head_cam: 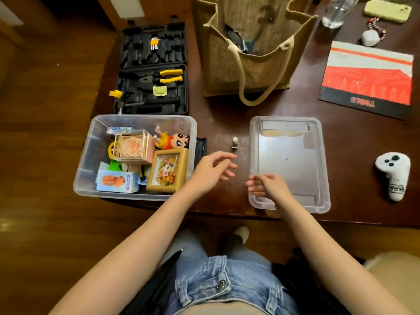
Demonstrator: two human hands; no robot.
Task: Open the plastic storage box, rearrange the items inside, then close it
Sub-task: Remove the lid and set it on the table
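Note:
The clear plastic storage box [91,153] stands open at the table's front left. Inside lie a rose in a clear cube [131,145], a cartoon figure [175,142], a gold picture frame [167,170] and a small blue carton [118,181]. Its clear lid [288,162] lies flat to the right. A small bottle [234,143] stands between box and lid. My left hand [212,170] hovers between them with fingers spread, holding nothing. My right hand [266,185] rests over the lid's front left corner with fingers relaxed.
An open black tool case [152,69] with yellow pliers lies behind the box. A jute bag [250,48] stands at the back centre. A red booklet [368,80], a white controller [394,173], a phone [386,11] and a bottle [336,12] sit right.

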